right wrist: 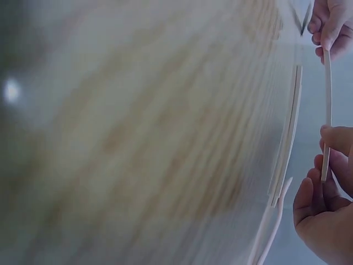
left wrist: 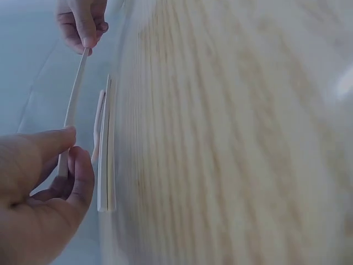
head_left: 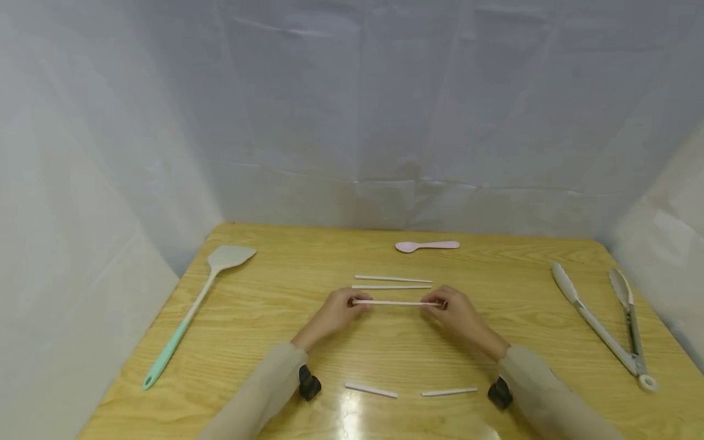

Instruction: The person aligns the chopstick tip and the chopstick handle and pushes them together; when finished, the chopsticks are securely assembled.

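A thin pale chopstick [head_left: 396, 302] lies level between both hands, raised off the table. Its left end is pinched between thumb and fingers of my left hand [head_left: 340, 308]. My right hand [head_left: 455, 313] pinches the other end the same way. The left wrist view shows the chopstick [left wrist: 74, 96] slanting up from the near fingertips to the other hand. Just beyond the hands, two similar chopsticks, a nearer one [head_left: 392, 287] and a farther one [head_left: 393, 278], rest side by side on the wooden table [head_left: 308, 263].
Nearer the body lie two short pale sticks, one on the left [head_left: 371, 390] and one on the right [head_left: 449, 392]. A pink spoon [head_left: 426, 245] is at the back. A green-handled spatula [head_left: 189, 311] lies far left, spread tongs [head_left: 605, 333] far right. White sheeting [head_left: 352, 122] surrounds the table.
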The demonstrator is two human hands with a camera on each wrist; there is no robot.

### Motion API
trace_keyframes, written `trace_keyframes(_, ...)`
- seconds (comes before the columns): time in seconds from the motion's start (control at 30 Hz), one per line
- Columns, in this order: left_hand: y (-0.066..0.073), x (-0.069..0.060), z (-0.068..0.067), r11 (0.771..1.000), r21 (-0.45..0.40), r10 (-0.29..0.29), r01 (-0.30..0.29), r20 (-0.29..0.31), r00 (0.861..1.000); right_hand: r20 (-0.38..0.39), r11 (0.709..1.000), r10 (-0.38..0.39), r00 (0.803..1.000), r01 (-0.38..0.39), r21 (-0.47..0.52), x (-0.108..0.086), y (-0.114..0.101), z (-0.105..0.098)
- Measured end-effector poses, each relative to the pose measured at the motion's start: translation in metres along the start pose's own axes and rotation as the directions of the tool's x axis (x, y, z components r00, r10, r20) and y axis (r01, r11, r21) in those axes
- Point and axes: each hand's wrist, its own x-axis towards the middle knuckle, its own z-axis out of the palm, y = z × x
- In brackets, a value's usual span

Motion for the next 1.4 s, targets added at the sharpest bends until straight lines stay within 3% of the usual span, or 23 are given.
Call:
trace_keyframes(0.03,-0.008,0.003,0.001,0.999,0.006,0.033,-0.033,-0.001,0.999,0.013,1.000,0.017,1.000,-0.017,0.010,0.002,0.000,0.000)
trace_keyframes(0.13,-0.009,0.006,-0.001,0.998,0.037,0.054,-0.054,0.004,0.999,0.038,0.999,0.045,0.998,-0.046,0.028,0.006,0.002,0.001)
trace_keyframes(0.23,-0.009,0.008,-0.001,0.998,0.058,0.033,-0.034,0.014,0.999,0.064,0.998,0.054,0.996,-0.056,0.029,0.009,0.005,0.002)
trace_keyframes(0.27,-0.002,0.007,-0.002,0.998,0.065,-0.007,0.006,0.020,1.000,0.072,0.998,0.055,0.996,-0.058,0.031,0.010,0.006,0.002)
trace_keyframes(0.37,-0.002,0.009,0.000,0.994,0.103,-0.037,0.033,0.031,0.999,0.105,0.996,0.074,0.992,-0.078,0.035,0.010,0.008,0.004)
trace_keyframes(0.5,-0.003,0.010,0.002,0.988,0.149,-0.035,0.029,0.038,0.999,0.138,0.996,0.089,0.987,-0.092,0.018,0.010,0.010,0.005)
trace_keyframes(0.7,-0.004,0.013,0.003,0.983,0.186,0.001,-0.009,0.043,0.999,0.138,0.997,0.074,0.988,-0.075,0.002,0.010,0.009,0.006)
trace_keyframes(1.4,-0.006,0.014,0.004,0.979,0.202,-0.032,0.021,0.049,0.998,0.160,0.999,0.048,0.986,-0.047,-0.010,0.012,0.014,0.007)
